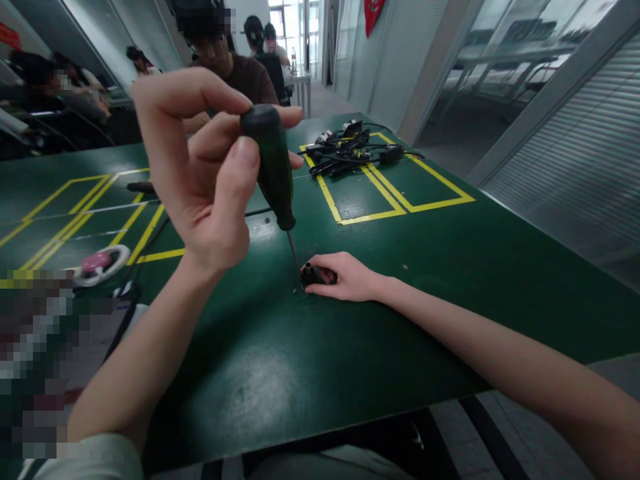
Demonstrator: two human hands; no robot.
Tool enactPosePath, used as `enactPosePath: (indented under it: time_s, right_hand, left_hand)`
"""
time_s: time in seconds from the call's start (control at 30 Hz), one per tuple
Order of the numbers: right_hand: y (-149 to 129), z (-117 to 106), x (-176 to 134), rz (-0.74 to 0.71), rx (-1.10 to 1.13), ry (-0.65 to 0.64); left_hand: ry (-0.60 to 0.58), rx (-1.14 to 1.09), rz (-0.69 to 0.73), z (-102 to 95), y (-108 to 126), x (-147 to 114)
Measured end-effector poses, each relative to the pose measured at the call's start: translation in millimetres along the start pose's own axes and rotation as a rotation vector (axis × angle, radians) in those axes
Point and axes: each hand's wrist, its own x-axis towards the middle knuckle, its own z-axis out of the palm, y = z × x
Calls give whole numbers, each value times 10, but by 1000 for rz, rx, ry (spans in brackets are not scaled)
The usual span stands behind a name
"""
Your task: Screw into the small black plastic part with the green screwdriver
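My left hand [205, 167] is raised over the table and closed on the handle of a screwdriver [276, 173], dark green with a black cap. Thumb and index finger pinch the handle near its top. The thin shaft slants down to a small black part [311, 279] on the table, which has a short metal tube standing up from it. My right hand [345, 277] pinches that part from the right, partly covering it. Whether the tip sits in a screw is too small to tell. A tiny screw-like bit [295, 291] lies just left of the part.
A heap of black cables and plugs [350, 150] lies in the yellow-taped boxes at the far right. A white ring with a pink middle [100, 263] and a dark cable [123, 327] lie at left. A person [250, 80] sits across the green table [380, 360].
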Motion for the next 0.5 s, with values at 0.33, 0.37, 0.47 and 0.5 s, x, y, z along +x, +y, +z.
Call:
enactPosePath:
  time_s: [0.33, 0.37, 0.47, 0.5]
  right_hand:
    - [-3, -8, 3, 6, 8, -15]
    - [-4, -7, 3, 3, 10, -14]
    - [-5, -5, 3, -7, 11, -2]
    - [-5, -5, 3, -9, 11, 1]
  left_hand:
    - [-129, 106, 110, -67, -78, 121]
    - [-144, 82, 82, -71, -80, 127]
    - [-150, 24, -9, -58, -63, 143]
    - [-137, 6, -48, -48, -49, 146]
